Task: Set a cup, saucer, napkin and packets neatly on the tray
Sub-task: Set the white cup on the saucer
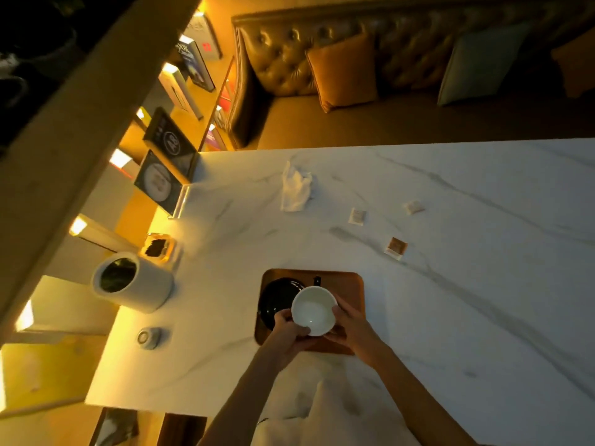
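A white cup [314, 310] is held above the brown wooden tray [352, 289], gripped by my left hand [289, 329] on its near-left side and my right hand [349, 320] on its right side. A black saucer [277, 297] lies on the tray's left part, partly hidden by the cup. A dark spoon handle [317, 280] shows on the tray behind the cup. A crumpled white napkin [295, 187] lies on the marble table far behind the tray. Three packets rest to the right: a white one [357, 216], another white one [413, 207], and a brown one [396, 248].
A white cylindrical container [133, 281] stands at the table's left edge, with a small glass holder [159, 247] behind it and a small round jar [148, 338] in front. Books line shelves on the left. A sofa with cushions sits beyond the table.
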The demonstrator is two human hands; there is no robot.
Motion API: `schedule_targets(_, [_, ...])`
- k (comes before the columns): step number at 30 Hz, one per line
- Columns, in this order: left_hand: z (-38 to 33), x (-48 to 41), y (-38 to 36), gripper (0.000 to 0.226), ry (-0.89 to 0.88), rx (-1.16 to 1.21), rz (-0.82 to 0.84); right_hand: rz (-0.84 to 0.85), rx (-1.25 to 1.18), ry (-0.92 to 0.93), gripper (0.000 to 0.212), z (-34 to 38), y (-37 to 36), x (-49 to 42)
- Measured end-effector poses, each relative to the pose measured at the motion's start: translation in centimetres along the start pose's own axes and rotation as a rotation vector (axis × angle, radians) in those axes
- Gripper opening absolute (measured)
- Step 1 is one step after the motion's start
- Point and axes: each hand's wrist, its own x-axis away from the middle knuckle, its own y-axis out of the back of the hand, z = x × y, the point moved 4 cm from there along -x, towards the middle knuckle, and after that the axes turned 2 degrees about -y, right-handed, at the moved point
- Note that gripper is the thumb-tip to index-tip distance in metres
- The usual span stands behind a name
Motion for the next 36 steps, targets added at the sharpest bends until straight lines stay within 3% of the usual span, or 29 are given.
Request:
schedule_targets(7, [-0.2,2.5,6.9,0.077,-0.016,-0.088,0.152,0.011,0.147,0.056,0.048,-3.8,-6.8,1.0])
schedule_targets(12, [0.1,2.3,8.0,0.068,0.013,-0.132,0.166,-0.067,0.205,0.058,0.044,-4.5,-7.5,1.2])
schedule_targets(19, [-0.4,1.1,7.9,0.061,-0.049,-0.117,0.138,-0.115,0.175,0.025,0.042,-4.5,-7.3,-1.1])
schedule_targets(36, [-2.9,-6.3,8.2,0.061,0.040,-0.221,-0.049,-0.217,0.102,-0.147,0.046,-3.3,-7.4,-9.0])
